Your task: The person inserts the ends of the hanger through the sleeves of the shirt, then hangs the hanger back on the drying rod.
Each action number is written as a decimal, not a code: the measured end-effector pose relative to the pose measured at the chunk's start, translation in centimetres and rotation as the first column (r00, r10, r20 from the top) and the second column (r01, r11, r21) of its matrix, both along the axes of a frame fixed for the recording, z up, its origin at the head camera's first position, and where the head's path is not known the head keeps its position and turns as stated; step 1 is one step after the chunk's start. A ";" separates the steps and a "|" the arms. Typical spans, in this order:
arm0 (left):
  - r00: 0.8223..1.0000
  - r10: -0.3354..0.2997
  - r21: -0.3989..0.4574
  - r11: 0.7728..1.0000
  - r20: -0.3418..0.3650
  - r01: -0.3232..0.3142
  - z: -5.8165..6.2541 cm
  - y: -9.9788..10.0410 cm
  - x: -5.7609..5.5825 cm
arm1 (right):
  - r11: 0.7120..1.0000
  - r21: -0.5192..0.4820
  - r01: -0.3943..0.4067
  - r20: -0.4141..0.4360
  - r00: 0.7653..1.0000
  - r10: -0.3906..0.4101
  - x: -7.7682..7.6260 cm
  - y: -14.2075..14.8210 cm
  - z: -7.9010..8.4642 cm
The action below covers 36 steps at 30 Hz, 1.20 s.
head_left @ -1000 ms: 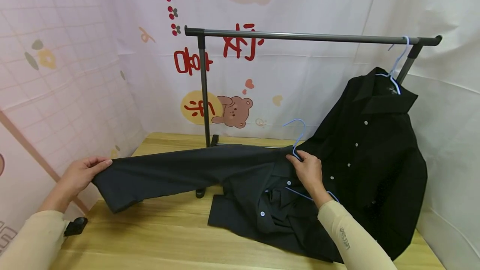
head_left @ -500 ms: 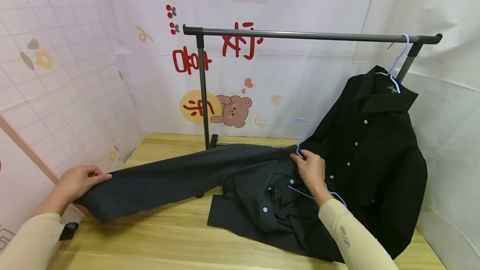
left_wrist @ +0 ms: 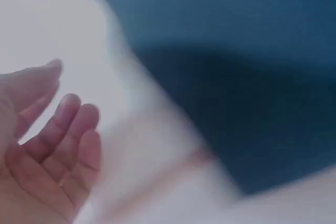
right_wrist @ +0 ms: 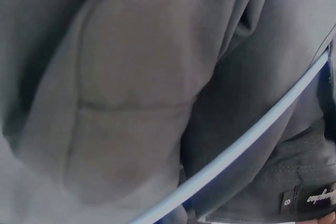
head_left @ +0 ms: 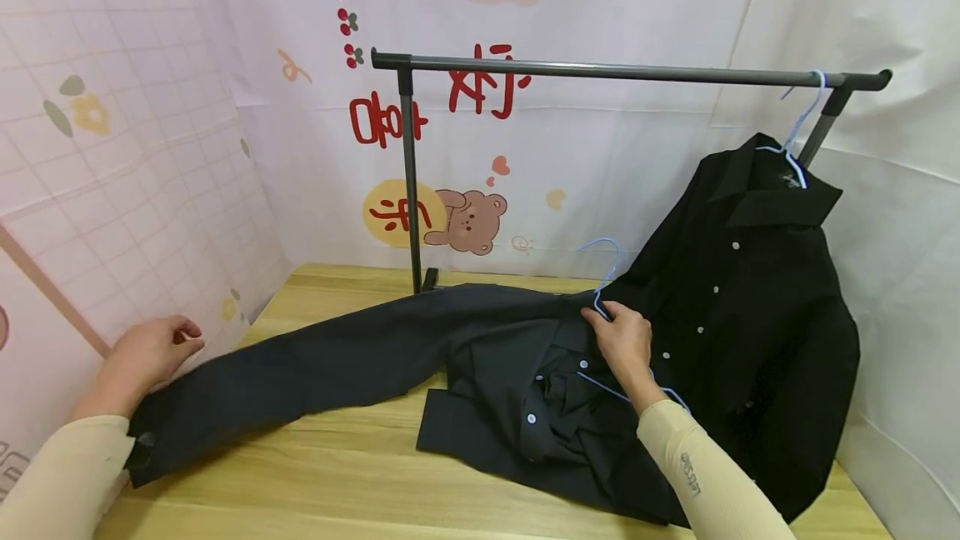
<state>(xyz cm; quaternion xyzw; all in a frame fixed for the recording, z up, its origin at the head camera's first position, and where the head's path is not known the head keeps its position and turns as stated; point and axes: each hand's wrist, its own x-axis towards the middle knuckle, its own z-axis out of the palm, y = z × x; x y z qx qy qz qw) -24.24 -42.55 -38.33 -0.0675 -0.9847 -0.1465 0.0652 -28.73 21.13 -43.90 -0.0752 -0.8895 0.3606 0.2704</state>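
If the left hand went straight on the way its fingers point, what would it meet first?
Probably the outstretched black sleeve, ahead of the left hand in the head view; depth is unclear, so it might pass above the cloth instead.

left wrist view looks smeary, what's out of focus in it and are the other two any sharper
Left wrist: dark fabric and pale backdrop badly blurred, left hand clearer; right wrist: shirt cloth soft, label crisper; head: sharpest overall, with bear print and rack clean-edged.

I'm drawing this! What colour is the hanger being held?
Light blue; the hanger shows best in the head view.
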 end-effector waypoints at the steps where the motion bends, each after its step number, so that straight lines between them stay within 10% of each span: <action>1: 1.000 -0.007 0.005 1.000 -0.020 0.007 -0.3 0.6 -0.3 | 1.000 0.001 -0.019 -0.002 1.000 0.019 0.0 -0.2 0.0; 17: 0.956 -0.275 0.187 0.939 -0.101 0.290 -3.0 23.2 -4.9 | 0.972 0.010 -0.233 -0.033 0.972 0.233 0.6 -2.8 2.3; 27: 0.946 -0.310 0.646 0.742 0.093 0.179 -2.8 22.0 -6.0 | 0.917 -0.072 -0.393 -0.033 0.920 0.391 0.2 -2.7 4.2; 31: 0.953 -0.295 0.561 0.801 0.064 0.210 -3.1 21.0 -6.1 | 0.897 -0.126 -0.423 -0.003 0.904 0.427 0.3 -3.8 4.3; 36: 0.992 -0.129 0.432 0.894 -0.014 0.123 -2.7 22.3 -5.6 | 0.898 -0.103 -0.427 -0.004 0.903 0.429 0.6 -5.6 4.3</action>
